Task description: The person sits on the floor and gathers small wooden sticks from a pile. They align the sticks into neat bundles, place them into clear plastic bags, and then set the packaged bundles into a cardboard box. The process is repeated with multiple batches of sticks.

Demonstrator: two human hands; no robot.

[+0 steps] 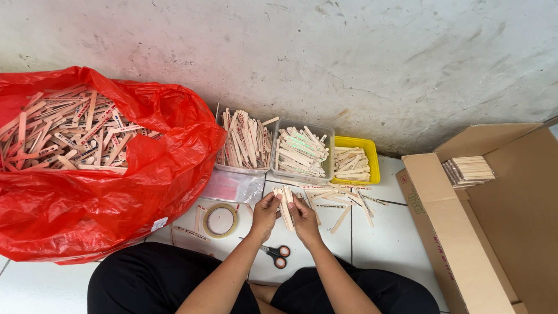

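Held item: a small bundle of flat wooden sticks (285, 204), pinched between the left hand (265, 214) and the right hand (304, 216), both closed on its sides with fingers curled in, apparently so the sticks lie flush and even; the bundle hangs just above the white tiled floor (395, 244), in front of the person's knees. Loose sticks (340, 200): scattered on the floor just right of the hands, within easy reach. Three tubs in a row along the floor's far edge at the wall: two clear tubs (302, 152) and a yellow tub (353, 161), each holding sticks, seemingly sorted by kind. Red plastic bag (116, 192): at the left edge, mouth open, heaped with unsorted sticks. Cardboard box (482, 232): at the right edge, open, with neat stacked bundles (468, 170) inside. Tape roll (220, 220) and small scissors (276, 254): on the floor near the left forearm.
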